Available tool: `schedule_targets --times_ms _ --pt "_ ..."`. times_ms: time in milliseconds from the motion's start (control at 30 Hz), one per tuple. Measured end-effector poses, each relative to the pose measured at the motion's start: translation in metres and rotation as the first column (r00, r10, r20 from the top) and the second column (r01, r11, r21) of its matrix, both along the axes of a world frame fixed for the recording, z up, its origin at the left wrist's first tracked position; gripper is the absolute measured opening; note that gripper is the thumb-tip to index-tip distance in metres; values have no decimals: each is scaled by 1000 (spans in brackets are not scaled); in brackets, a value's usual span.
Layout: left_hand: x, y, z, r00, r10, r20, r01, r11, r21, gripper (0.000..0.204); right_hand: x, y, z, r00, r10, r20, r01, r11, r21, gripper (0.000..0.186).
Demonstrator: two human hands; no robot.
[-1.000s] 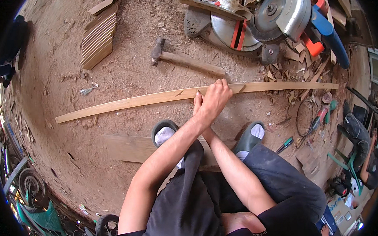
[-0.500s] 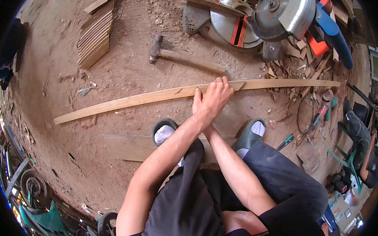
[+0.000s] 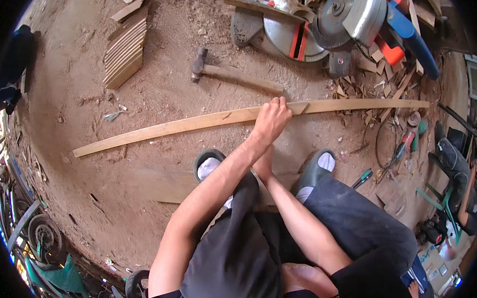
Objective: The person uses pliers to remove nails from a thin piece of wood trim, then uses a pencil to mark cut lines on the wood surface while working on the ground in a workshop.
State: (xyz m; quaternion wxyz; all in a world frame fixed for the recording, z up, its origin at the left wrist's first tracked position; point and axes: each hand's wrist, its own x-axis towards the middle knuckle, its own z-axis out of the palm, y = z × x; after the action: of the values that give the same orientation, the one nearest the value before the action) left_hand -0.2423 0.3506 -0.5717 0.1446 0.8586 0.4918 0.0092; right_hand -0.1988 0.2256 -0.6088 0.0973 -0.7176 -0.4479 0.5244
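Note:
A long, narrow wooden strip [image 3: 183, 124] runs from left to right across the dirt floor and looks bowed in this view. It has short slanted dark marks on its face. My left hand [image 3: 272, 117] is closed over the strip near its middle, with the fingers over the far edge. Below the left wrist is my right hand [image 3: 264, 158], nearer my body and apart from the strip; its fingers are hidden behind the left forearm. Just beyond the strip lies a hammer [image 3: 240, 80], its wooden handle end close to my left fingers.
A mitre saw [image 3: 345, 19] with a blue handle stands at the far right, with wood offcuts [image 3: 348, 89] beside it. Far left lies a row of cut wood pieces [image 3: 125, 52]. A flat board [image 3: 173, 185] lies by my left shoe; a screwdriver-like tool [image 3: 362, 178] lies right.
My right hand has drawn back toward my body, beneath the left forearm. My left hand stays on the strip. The view has shifted slightly.

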Motion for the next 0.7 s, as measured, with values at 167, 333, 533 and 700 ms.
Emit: schedule_targets --times_ms 167,333,533,700 --pt "-8 1 15 1000 0 4 0 999 35 11 9 -13 1 995 83 63 -96 968 232 25" --pt "-101 -26 14 961 269 72 -265 962 -61 21 -2 -8 25 985 162 50 -169 956 240 35" --pt "-160 -41 22 948 316 41 -308 941 -137 24 0 -12 17 995 100 8 -98 964 249 34" --pt "-166 -48 13 962 266 60 -263 963 -52 32 3 -14 9 997 80 13 -81 963 257 34"
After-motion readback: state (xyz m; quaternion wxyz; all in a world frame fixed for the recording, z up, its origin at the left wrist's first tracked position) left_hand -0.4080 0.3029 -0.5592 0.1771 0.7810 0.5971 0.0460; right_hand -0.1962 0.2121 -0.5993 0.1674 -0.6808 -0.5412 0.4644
